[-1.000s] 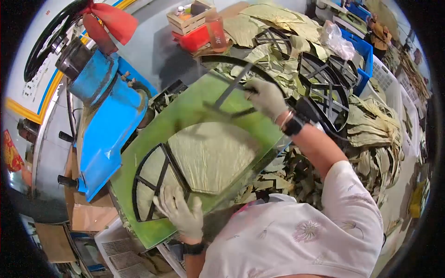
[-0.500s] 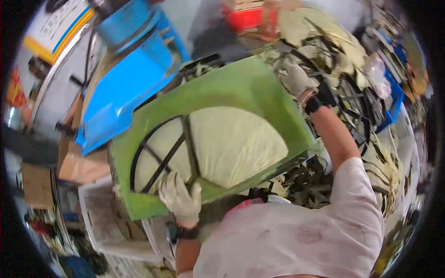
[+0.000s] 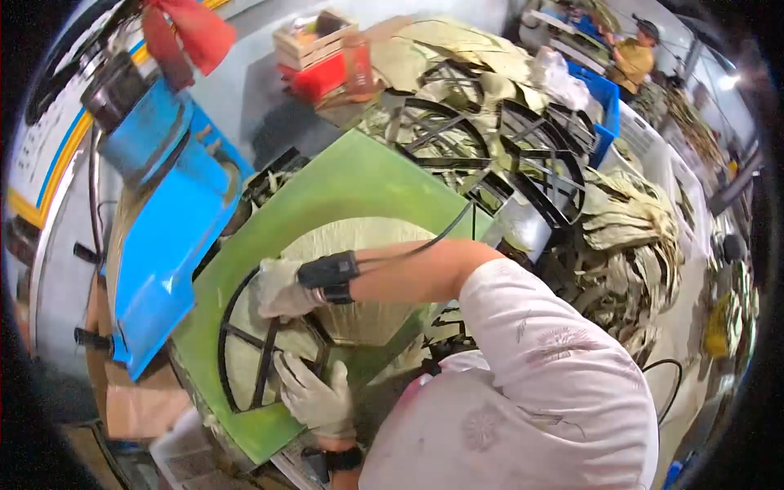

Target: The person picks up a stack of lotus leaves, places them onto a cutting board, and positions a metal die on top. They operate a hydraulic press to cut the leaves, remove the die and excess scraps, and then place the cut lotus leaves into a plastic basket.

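A black metal cutting die (image 3: 263,363) with crossbars lies on a pale, half-round sheet (image 3: 371,322) on the green board (image 3: 359,175). My right hand (image 3: 282,290), in a white glove, reaches across to the die's upper side; its fingers curl down at the frame, their tips partly hidden. Below it, my gloved left hand (image 3: 317,398) rests at the die's lower bars, fingers stretched out and thumb apart. A dark device with a cable is strapped on my right wrist.
A blue machine arm (image 3: 159,261) stands left of the board. Several black dies (image 3: 445,135) lie on pale scraps behind it. A wooden crate (image 3: 314,41) sits on a red box at the back. Strips of material (image 3: 629,212) heap at right; another person (image 3: 633,61) is farther off.
My right hand has come from the heap of dies at the right to the die on the board. My left hand stays by the die's lower edge. The view has turned right.
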### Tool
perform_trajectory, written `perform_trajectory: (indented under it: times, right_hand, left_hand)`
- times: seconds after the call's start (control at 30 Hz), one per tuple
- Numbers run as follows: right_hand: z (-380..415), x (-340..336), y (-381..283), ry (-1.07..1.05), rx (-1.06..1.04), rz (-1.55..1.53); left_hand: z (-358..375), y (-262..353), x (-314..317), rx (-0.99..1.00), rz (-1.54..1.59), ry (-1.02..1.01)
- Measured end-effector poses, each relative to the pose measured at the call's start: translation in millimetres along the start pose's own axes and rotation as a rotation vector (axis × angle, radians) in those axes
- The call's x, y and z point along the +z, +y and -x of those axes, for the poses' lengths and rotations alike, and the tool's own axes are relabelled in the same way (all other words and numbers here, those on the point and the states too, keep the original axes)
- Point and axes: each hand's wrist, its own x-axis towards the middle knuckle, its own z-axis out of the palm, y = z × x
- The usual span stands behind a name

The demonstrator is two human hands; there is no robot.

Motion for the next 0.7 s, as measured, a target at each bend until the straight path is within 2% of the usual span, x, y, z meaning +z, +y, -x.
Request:
perform_trajectory:
  times: [0.03, 0.1, 0.13, 0.17, 0.2, 0.23, 0.27, 0.33, 0.37, 0.4, 0.43, 0.47, 0.5, 0.53, 0.57, 0.6, 0.63, 0.7]
  right_hand:
    - [3.2, -3.7, -2.7, -0.006, 0.014, 0.004]
    - [10.6, -42.8, 0.1, 0.059, 0.068, -0.372]
    - [14.3, -69.8, 4.2, 0.098, 0.092, -0.553]
    - [18.5, -107.9, -2.6, 0.231, 0.243, -0.63]
    - [22.9, -169.6, 9.1, -0.192, 0.194, -0.546]
    - [29.0, -189.1, 4.0, -0.125, 0.215, -0.511]
    - [34.8, -201.8, -3.3, -0.056, 0.236, -0.479]
    - [63.8, -236.3, 3.5, -0.079, 0.324, -0.514]
    - [73.4, -244.3, 6.6, -0.104, 0.382, -0.552]
    - [85.9, -210.1, 5.1, -0.058, 0.398, -0.48]
    - [95.5, -175.7, 2.6, -0.009, 0.404, -0.412]
    - [125.6, -217.2, 19.2, 0.018, 0.506, -0.53]
    - [162.7, -261.3, 35.8, 0.043, 0.605, -0.649]
    - [180.6, -225.8, 30.6, 0.311, 0.737, -0.634]
    - [203.6, -233.1, 38.5, 0.198, 0.834, -0.655]
    - [226.1, -220.9, 44.7, 0.056, 1.004, -0.491]
    - [254.8, -199.3, 51.0, 0.232, 1.078, -0.469]
    - [306.7, -177.6, 65.5, 0.222, 1.349, -0.446]
  left_hand:
    - [-3.5, 2.2, -9.4, 0.014, 0.006, 0.0]
    - [-10.9, 8.3, -33.3, -0.015, 0.077, -0.218]
    - [-15.9, 12.2, -45.7, 0.005, 0.079, -0.204]
    - [-18.6, 17.3, -57.3, -0.016, 0.125, -0.229]
    - [-18.8, 20.7, -60.9, -0.034, 0.172, -0.261]
    - [-9.8, 9.2, -43.0, 0.063, 0.125, -0.135]
    - [2.9, -0.8, -33.5, 0.089, 0.126, -0.143]
    - [1.9, 2.3, -37.2, 0.189, 0.164, 0.04]
    - [-1.6, 9.8, -55.0, 0.211, 0.15, 0.056]
    - [1.0, 9.8, -55.1, 0.212, 0.146, 0.053]
    - [7.9, 7.2, -55.3, 0.269, 0.109, 0.195]
    - [13.6, 6.4, -55.6, 0.321, 0.068, 0.336]
    - [10.7, 13.0, -55.5, 0.276, 0.095, 0.362]
    - [10.9, 16.8, -52.8, 0.259, 0.079, 0.36]
    - [10.5, 19.9, -47.4, 0.138, 0.118, 0.286]
    - [9.7, 22.6, -40.5, 0.017, 0.161, 0.215]
    - [6.0, 17.8, -31.1, 0.013, 0.149, 0.229]
    - [5.8, 11.5, -18.8, -0.001, 0.113, 0.236]
